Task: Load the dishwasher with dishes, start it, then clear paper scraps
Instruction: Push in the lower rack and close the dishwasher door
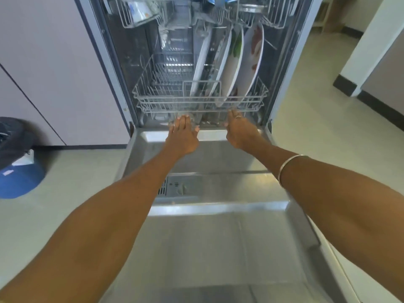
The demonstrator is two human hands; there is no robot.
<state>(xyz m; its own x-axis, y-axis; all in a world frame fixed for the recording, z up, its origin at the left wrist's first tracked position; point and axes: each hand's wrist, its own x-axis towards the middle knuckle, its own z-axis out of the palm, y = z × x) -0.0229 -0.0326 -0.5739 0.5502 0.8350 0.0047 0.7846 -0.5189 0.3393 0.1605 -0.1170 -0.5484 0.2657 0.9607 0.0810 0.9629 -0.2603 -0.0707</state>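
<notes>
The dishwasher stands open, its steel door (pixel 218 248) folded down flat beneath my arms. The lower wire rack (pixel 161 99) sits inside the tub and holds several white plates (pixel 231 68) upright on its right side. My left hand (pixel 182 136) is stretched out flat, fingers together, fingertips at the rack's front edge. My right hand (pixel 239 130) reaches to the same front rail further right, fingers touching it; I cannot tell if they curl around it. The upper rack (pixel 140 16) above holds cups and a metal lid.
A bin with a dark bag and blue base (pixel 17 158) stands on the floor at the left beside pale cabinets (pixel 43 73). A white wall corner with dark skirting (pixel 354 79) is at the right. Pale floor lies on both sides of the door.
</notes>
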